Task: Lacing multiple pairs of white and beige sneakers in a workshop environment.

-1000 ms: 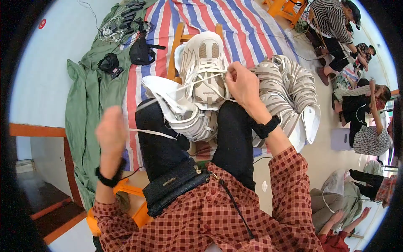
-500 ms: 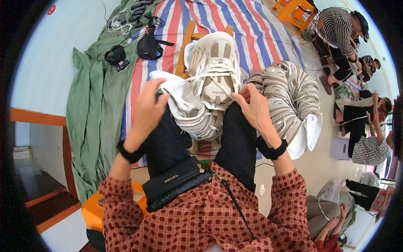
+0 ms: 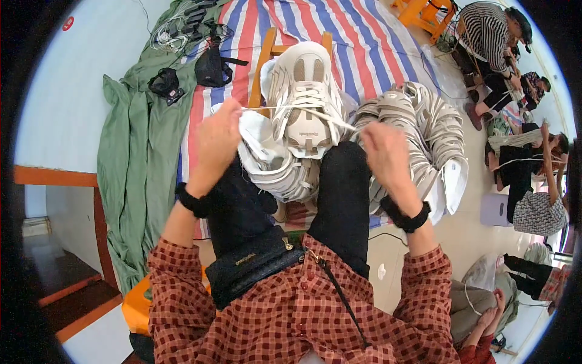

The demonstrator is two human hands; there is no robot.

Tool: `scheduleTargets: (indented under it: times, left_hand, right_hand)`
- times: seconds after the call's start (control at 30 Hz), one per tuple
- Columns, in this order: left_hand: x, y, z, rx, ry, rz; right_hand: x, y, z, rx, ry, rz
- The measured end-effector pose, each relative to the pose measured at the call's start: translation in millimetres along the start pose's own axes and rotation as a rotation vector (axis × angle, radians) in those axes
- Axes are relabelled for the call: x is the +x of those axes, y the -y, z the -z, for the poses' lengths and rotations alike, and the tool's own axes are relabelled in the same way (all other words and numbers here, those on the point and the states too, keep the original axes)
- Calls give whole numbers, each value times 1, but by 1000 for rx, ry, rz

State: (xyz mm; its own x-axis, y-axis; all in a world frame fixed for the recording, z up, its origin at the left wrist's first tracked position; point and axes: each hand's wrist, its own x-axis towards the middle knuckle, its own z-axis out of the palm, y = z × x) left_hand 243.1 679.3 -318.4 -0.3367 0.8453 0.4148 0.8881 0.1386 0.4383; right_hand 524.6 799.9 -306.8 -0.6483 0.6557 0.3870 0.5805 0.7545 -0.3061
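A white and beige shoe upper (image 3: 285,79) faces me, toe pointing away, propped against a small wooden frame (image 3: 267,45). Its white lace (image 3: 337,121) is pulled out sideways, both ends drawn taut across the tongue. My left hand (image 3: 213,142) is closed on one lace end, left of the shoe. On the other side, my right hand (image 3: 389,155) grips the other end, slightly blurred. More uppers (image 3: 276,176) hang below this one, between my knees. A large bundle of similar uppers (image 3: 418,130) lies beside my right knee.
Striped sheeting (image 3: 357,48) covers the floor ahead. Green cloth (image 3: 136,170) lies at left, with black straps (image 3: 213,65) and cables (image 3: 170,39) near its far end. A black pouch (image 3: 245,267) rests on my lap. Several people (image 3: 488,36) sit along the right.
Both hands have moved apart and closed on the lace ends. The lace, loose across the shoe before, is now stretched out to either side.
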Motion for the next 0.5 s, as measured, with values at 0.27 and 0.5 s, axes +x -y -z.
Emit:
scheduleTargets:
  times: [0.27, 0.5]
  left_hand:
    - [-29, -27, 5, 51, 316, -127]
    - [-29, 4, 10, 337, 220, -118]
  right_hand:
    - [-3, 4, -4, 624, 146, -314]
    - [-9, -16, 18, 298, 266, -411]
